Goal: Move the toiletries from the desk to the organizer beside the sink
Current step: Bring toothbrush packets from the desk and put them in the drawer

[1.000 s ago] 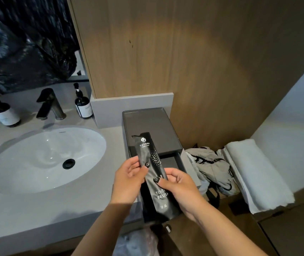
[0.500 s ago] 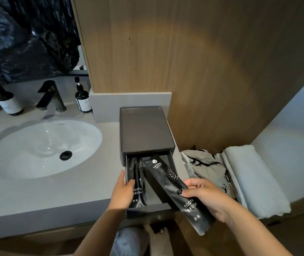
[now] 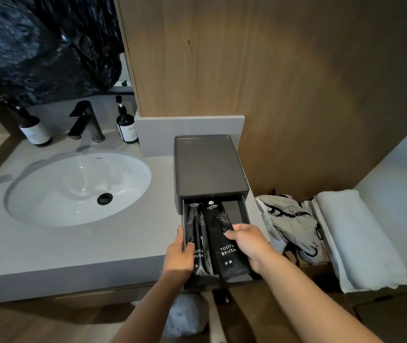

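both hands' grip clamped on toothbrush packets: left hand (image 3: 178, 258), right hand (image 3: 252, 245), open drawer (image 3: 237, 211)

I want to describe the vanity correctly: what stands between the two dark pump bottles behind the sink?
In the head view, the black faucet stands between the left pump bottle and the right pump bottle, behind the white sink.

Two black toothbrush packs lie side by side in the open drawer (image 3: 243, 211) of the dark organizer (image 3: 210, 167). The left pack (image 3: 197, 233) sits under the left hand (image 3: 179, 256). The right pack (image 3: 224, 243) is under the right hand (image 3: 249, 243).
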`<state>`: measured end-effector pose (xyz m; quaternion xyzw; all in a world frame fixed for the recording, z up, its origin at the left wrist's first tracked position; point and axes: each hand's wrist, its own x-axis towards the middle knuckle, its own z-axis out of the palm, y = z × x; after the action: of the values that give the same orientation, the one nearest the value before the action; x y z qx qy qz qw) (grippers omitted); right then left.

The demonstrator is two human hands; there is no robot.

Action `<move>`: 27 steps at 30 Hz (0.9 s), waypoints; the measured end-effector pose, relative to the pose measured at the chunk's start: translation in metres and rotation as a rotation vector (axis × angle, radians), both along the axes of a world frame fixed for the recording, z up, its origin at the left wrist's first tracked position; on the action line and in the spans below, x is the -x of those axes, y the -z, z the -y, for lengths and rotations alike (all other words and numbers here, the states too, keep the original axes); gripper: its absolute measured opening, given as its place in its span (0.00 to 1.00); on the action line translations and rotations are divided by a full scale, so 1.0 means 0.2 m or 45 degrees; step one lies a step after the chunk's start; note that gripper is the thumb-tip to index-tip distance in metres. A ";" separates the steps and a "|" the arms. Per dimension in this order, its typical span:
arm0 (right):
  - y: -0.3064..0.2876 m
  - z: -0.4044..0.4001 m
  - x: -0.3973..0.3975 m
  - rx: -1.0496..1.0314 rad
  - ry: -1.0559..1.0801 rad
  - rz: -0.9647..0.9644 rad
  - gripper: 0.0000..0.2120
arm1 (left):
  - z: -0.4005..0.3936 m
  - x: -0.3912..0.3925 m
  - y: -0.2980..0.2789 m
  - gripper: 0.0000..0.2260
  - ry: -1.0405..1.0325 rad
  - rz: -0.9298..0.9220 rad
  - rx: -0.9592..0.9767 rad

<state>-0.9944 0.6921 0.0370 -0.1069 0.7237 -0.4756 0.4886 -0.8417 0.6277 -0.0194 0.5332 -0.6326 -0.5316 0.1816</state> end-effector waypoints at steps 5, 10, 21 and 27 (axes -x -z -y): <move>0.06 0.07 -0.03 0.003 0.075 0.019 0.06 | -0.01 -0.01 0.02 0.29 -0.012 -0.097 -0.046; 0.13 0.08 -0.04 -0.048 0.083 -0.003 0.07 | 0.01 -0.05 0.05 0.30 0.039 -0.112 -0.139; 0.18 0.10 -0.04 -0.133 -0.083 -0.321 0.03 | 0.15 -0.11 -0.12 0.19 0.660 0.317 1.332; 0.13 0.08 -0.02 -0.174 -0.314 -0.667 0.19 | 0.26 -0.07 -0.15 0.26 1.361 0.927 1.345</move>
<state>-0.9894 0.6755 0.0111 -0.2798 0.8371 -0.3190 0.3453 -0.8279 0.5750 0.0116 0.1444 -0.9855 0.0260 -0.0848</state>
